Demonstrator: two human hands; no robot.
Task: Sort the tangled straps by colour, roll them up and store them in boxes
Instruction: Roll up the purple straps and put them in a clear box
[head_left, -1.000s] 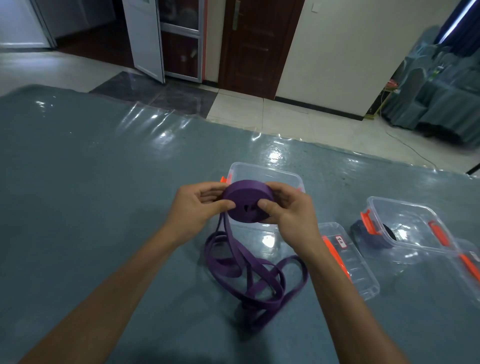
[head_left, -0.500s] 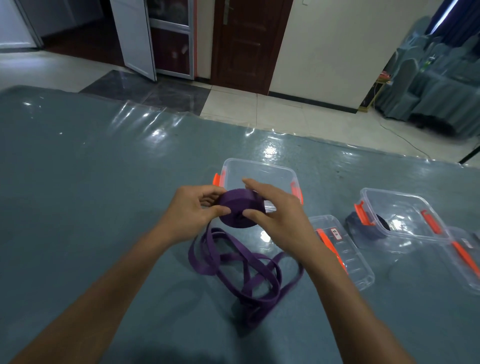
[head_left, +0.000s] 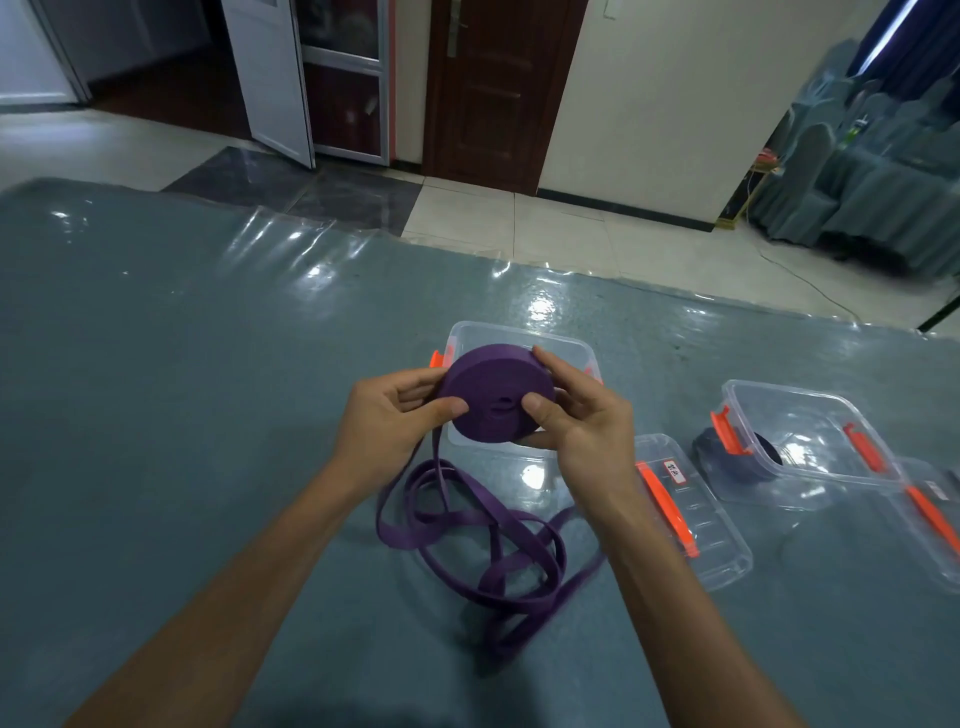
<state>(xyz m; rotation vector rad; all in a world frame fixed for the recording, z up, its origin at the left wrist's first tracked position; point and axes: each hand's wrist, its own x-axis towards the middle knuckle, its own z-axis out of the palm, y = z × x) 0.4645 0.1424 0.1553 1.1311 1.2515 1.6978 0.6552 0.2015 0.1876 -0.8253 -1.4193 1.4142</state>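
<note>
Dark strap roll apparently inside right box

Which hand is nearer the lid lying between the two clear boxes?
Right. The right hand is just left of the lid; the left hand is farther left, across the purple roll that both hands hold.

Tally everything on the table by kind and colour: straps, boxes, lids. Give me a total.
purple strap, partly rolled: 1
dark strap roll, by the right-hand box: 1
clear boxes: 2
loose lids: 2
Total: 6
</note>
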